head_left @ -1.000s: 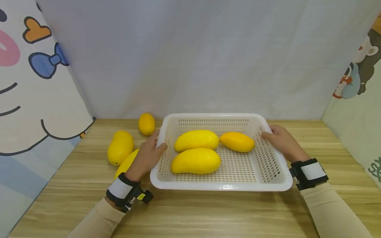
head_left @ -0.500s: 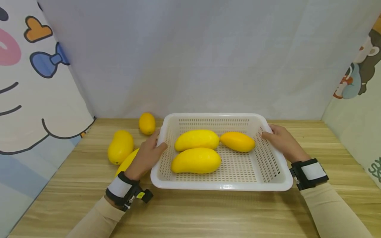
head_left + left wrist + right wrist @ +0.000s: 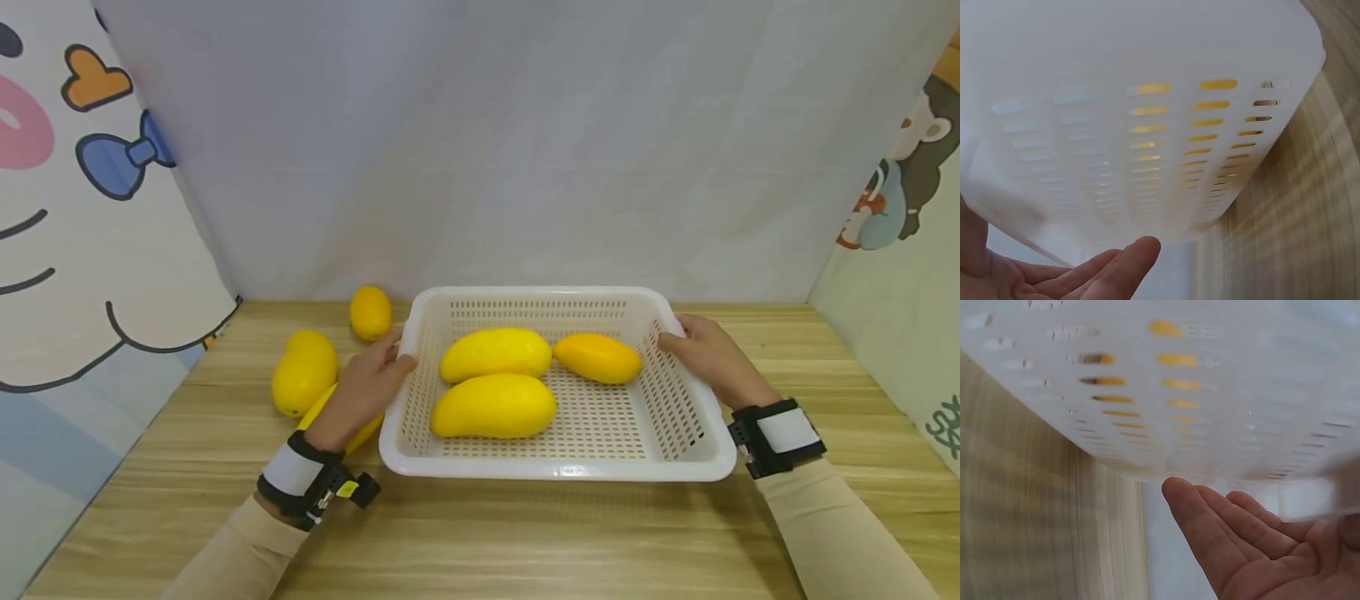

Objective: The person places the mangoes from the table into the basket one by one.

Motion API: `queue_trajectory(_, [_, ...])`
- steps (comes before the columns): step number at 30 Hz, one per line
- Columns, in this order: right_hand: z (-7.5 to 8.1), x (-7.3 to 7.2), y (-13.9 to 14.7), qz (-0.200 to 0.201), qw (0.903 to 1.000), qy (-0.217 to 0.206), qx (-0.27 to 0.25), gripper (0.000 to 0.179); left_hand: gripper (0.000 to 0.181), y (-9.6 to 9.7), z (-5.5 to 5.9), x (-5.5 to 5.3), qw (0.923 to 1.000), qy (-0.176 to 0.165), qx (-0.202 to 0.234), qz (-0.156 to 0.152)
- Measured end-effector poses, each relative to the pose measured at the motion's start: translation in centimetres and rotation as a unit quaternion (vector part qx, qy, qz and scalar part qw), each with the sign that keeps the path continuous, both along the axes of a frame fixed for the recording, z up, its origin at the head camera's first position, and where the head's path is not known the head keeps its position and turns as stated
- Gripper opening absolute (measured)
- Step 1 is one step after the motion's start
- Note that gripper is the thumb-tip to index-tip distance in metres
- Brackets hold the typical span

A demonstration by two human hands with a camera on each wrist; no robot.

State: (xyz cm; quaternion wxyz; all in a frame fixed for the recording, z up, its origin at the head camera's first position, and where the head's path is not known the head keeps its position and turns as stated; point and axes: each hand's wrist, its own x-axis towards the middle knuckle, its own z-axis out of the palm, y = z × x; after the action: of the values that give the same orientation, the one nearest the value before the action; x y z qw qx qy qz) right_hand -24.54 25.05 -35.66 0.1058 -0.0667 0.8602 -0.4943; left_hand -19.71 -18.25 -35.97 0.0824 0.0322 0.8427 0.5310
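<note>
A white perforated plastic basket (image 3: pixel 555 467) lies between my two hands. Inside it are two yellow mangoes (image 3: pixel 495 406), one behind the other, and a smaller orange-yellow mango (image 3: pixel 597 358) to their right. My left hand (image 3: pixel 363 385) holds the basket's left rim, thumb over the edge; its fingers (image 3: pixel 1124 267) extend outside the wall in the left wrist view. On the opposite side, my right hand (image 3: pixel 714 354) grips the right rim with the thumb on top. Its other fingers (image 3: pixel 1192 512) reach under the rim along the outer wall in the right wrist view.
Left of the basket, a yellow mango (image 3: pixel 304 372) and a small orange-yellow one (image 3: pixel 371 313) lie on the wooden table (image 3: pixel 525 542). Another yellow mango (image 3: pixel 362 435) is partly covered by my left hand and wrist. A pale curtain (image 3: pixel 525 150) hangs behind.
My left hand and wrist have shifted slightly left, and the thumb has drawn back toward the rim. More of the mango beneath that wrist shows. Basket and right hand stay almost unchanged.
</note>
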Motion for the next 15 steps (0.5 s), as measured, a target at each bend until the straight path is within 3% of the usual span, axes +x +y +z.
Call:
queue_trajectory(7, [0.0,0.0,0.1,0.002,1.0,-0.004,-0.004,0.051,0.06,-0.1,0.8,0.1,0.9911,0.069,-0.104,0.048])
queue_trajectory(15, [0.0,0.0,0.1,0.002,1.0,-0.002,0.0,0.051,0.057,-0.8,2.0,0.5,0.9801,0.123,-0.145,0.057])
